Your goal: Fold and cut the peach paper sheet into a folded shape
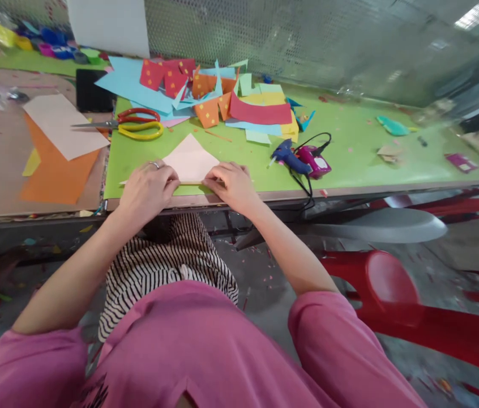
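A pale pink sheet of paper (191,160) lies on the green table cover, folded, with a pointed corner toward the far side. My left hand (148,187) pinches its near edge on the left, and a thin tip of the paper sticks out past that hand. On the right, my right hand (231,184) grips the same edge with thumb and fingers curled. Scissors (137,123) with red and yellow handles rest beyond my left hand. To the right of my right hand is a blue glue gun (291,157), its black cord trailing over the table edge.
Coloured paper pieces (260,110) are heaped at the back. White and orange sheets (63,175) lie left, near a black flat object (94,90). A magenta box-like item (313,161) sits by the glue gun. A red plastic chair (392,289) stands at right.
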Motion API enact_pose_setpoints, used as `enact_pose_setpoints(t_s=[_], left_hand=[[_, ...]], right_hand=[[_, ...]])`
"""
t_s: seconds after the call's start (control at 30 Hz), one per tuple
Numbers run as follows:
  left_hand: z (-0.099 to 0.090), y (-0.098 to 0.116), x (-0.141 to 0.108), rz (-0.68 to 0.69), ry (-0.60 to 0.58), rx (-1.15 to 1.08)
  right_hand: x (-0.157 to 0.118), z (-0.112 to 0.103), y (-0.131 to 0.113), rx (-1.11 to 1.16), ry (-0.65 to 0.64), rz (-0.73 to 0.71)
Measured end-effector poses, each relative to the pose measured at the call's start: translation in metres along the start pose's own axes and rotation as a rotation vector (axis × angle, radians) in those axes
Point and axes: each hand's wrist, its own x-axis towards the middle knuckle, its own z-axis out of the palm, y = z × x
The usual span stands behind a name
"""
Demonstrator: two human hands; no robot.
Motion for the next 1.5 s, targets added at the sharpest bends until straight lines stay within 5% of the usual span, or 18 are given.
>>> enact_pose_setpoints(t_s=[0.4, 0.73, 1.03, 1.23, 1.5], left_hand=[[-0.013, -0.017, 0.018, -0.146, -0.166, -0.084], [-0.039, 0.004, 0.036, -0.295, -0.431, 0.081], [-0.057, -0.047, 0.019, -0.340, -0.457, 0.103], [-0.066, -0.053, 0.014, -0.395, -0.476, 0.160], [-0.054, -0.057, -0.008, -0.274, -0.236, 0.105]], right_hand=[[0.024, -0.009, 0.010, 0.099, -0.202, 0.019], [0.014, -0.019, 0.039, 0.094, -0.220, 0.061], [0.016, -0.037, 0.016, -0.012, -0.329, 0.170], [0.019, -0.044, 0.008, -0.058, -0.373, 0.218], [0.019, -0.045, 0.005, -0.075, -0.383, 0.221]])
